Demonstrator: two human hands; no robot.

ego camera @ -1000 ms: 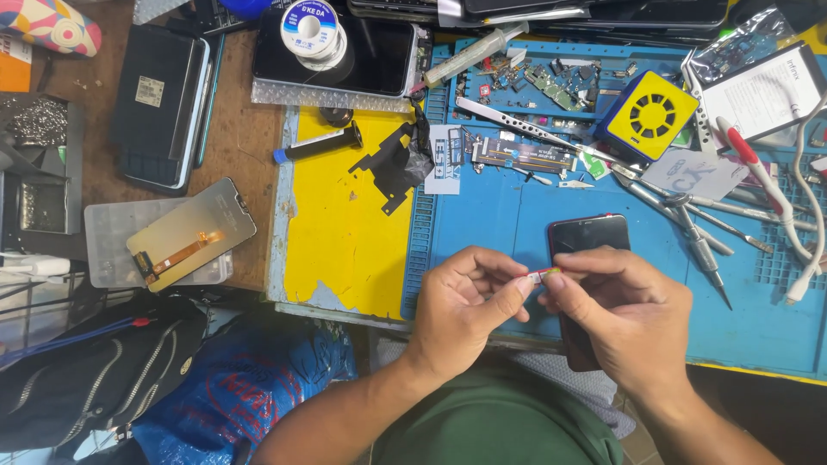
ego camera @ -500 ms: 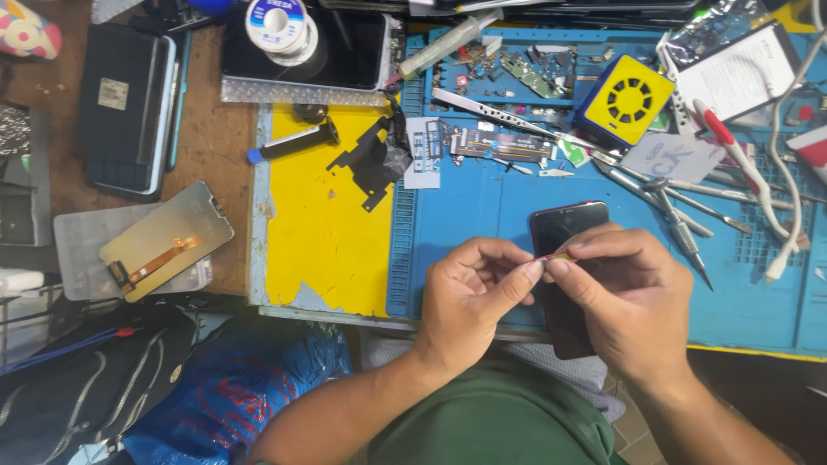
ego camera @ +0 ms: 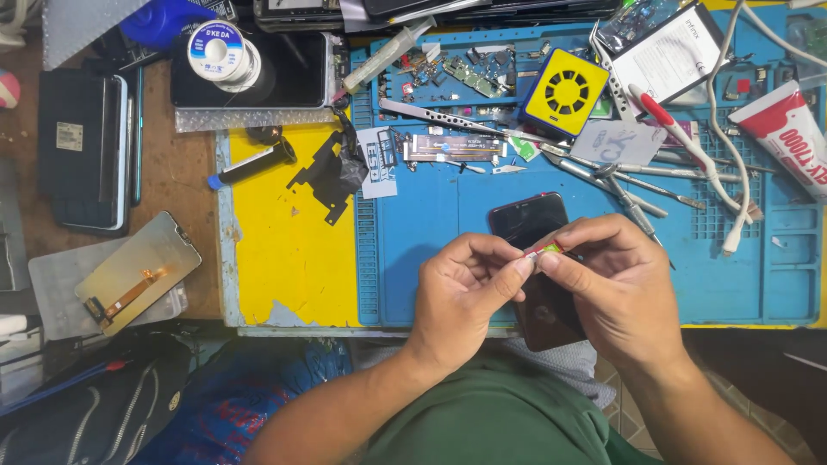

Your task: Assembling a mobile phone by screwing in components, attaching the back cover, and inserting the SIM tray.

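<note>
Seen from above, a person's left hand (ego camera: 465, 288) and right hand (ego camera: 616, 288) meet over a blue work mat (ego camera: 431, 224) on a cluttered bench (ego camera: 185, 176); both hands are closed in a pinch on a small red-and-green strip (ego camera: 544, 251), held between thumb and fingertips of each; directly beneath the hands lies a dark smartphone (ego camera: 527, 220), its lower half hidden by the fingers. A yellow square fan (ego camera: 564, 92) sits near the mat's far edge, with tweezers (ego camera: 633, 176) and small circuit parts strewn just beside it; a spool of solder wire (ego camera: 217, 52) stands at the upper left; a detached gold-backed phone screen (ego camera: 138, 274) rests well apart, off the mat, at left.
</note>
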